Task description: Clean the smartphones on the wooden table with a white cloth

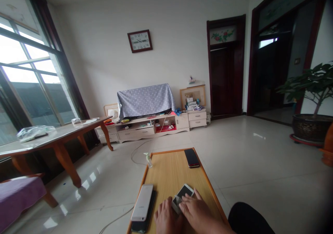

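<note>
A white smartphone (pixel 187 190) lies screen up and at a slant on the small wooden table (pixel 169 168). My left hand (pixel 166 216) holds its lower left end, fingers curled at the edge. Over the screen, the fingers of my right hand (pixel 194 208) press on a small pale piece (pixel 178 198) that looks like a cloth or wipe; the fingers partly hide it. Left of my hands, a rose-gold smartphone (pixel 142 202) rests back up on a dark phone (pixel 151 211). Dark stacked phones (pixel 191 158) lie at the table's far right corner.
A clear pump bottle (pixel 148 160) stands by the table's far left edge. Beyond are a long table (pixel 54 136) with a plastic bag (pixel 33 132), a low white cabinet (pixel 137 132) under a dotted cloth (pixel 145 100), and a potted plant (pixel 312 126) at right. A cable (pixel 117 218) runs along the floor.
</note>
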The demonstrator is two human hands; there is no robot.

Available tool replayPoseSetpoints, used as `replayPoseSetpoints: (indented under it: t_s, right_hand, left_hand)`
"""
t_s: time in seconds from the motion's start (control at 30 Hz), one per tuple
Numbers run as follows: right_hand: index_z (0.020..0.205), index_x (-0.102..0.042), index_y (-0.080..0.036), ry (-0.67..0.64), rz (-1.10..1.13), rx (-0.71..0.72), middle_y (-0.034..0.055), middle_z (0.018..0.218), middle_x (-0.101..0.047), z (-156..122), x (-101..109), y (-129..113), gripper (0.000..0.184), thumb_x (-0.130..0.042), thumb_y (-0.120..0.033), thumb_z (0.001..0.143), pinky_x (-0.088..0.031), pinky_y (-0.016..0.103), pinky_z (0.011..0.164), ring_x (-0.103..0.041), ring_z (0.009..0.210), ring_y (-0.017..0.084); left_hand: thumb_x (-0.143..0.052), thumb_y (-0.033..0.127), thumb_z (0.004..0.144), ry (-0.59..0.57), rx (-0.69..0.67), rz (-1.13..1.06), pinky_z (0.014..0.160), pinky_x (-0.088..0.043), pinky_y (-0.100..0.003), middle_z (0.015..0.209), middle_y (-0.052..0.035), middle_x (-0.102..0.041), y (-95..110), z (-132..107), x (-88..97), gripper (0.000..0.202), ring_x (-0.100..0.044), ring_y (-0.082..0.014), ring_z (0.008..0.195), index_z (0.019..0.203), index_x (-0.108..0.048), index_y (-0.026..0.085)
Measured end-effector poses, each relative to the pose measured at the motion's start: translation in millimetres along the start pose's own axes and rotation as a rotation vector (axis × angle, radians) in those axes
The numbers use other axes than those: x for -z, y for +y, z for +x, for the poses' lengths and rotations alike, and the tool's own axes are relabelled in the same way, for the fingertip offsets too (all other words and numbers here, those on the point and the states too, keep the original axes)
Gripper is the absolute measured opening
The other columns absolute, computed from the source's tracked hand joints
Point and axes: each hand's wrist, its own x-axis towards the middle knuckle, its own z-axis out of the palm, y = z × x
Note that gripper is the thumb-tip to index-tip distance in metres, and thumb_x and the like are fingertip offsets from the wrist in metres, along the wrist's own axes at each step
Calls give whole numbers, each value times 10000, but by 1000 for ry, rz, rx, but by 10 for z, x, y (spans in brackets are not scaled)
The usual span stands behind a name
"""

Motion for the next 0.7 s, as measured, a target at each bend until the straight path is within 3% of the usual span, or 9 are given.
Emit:
replayPoseSetpoints:
  t_s: [0.17, 0.37, 0.6, 0.7]
  right_hand:
    - [1255, -707, -235, 25, -65, -108, 112, 1358, -655, 34, 125, 107, 563, -238, -482, 1066, -92, 557, 1234, -526, 1354, 267]
    - [1234, -721, -285, -86, 34, 47, 65, 1389, -635, -109, -27, -67, 481, -293, -420, 1060, -130, 538, 1238, -533, 1350, 267]
    - [1255, -712, -222, 28, -66, -88, 123, 1335, -669, -30, 123, 118, 575, -237, -485, 1064, -138, 550, 1233, -561, 1318, 275]
    - [1257, -711, -235, 17, -67, -62, 113, 1363, -650, -61, 91, 86, 554, -247, -470, 1064, -148, 543, 1234, -544, 1337, 274]
  left_hand:
    - [-585, 384, 799, -7, 17, 23, 1092, -306, -389, 1463, -76, -557, 41, 3, 26, 630, -440, -266, 1365, 1409, -486, 261]
    - [-517, 366, 837, 0, -16, -10, 1072, -330, -365, 1432, -56, -583, -43, 22, -42, 571, -480, -237, 1324, 1399, -480, 270]
    - [-566, 383, 813, 23, 2, 24, 1071, -333, -374, 1417, -59, -594, 25, 4, -4, 578, -477, -251, 1330, 1378, -496, 278]
    - [-559, 406, 828, 21, 9, 18, 1065, -337, -372, 1417, -65, -594, 26, 11, 1, 565, -478, -255, 1332, 1376, -503, 282]
